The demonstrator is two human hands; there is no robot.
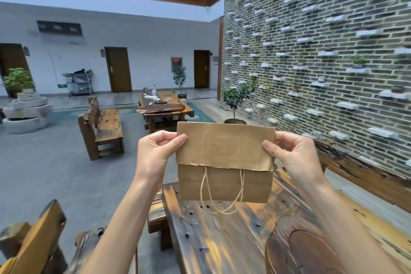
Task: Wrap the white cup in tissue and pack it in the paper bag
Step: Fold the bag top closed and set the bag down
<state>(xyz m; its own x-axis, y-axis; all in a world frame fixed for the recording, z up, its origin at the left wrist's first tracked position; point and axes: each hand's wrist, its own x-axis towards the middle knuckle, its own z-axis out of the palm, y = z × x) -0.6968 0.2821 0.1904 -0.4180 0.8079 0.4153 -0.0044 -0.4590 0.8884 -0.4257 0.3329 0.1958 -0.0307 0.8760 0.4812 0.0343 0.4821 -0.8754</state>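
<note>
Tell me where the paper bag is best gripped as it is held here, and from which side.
Grip the paper bag at its folded-over top corners, coming in from either side, as the left hand and right hand do. The fold doubles the paper there, and the twine handles hang loose below, probably less steady.

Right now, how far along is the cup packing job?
Looks nearly finished: the brown paper bag has its top flap folded down over the front, twine handles hanging below. Left hand and right hand each pinch a top corner, holding it above the dark wooden table. The cup isn't visible, presumably inside. Left: setting it down.
</note>
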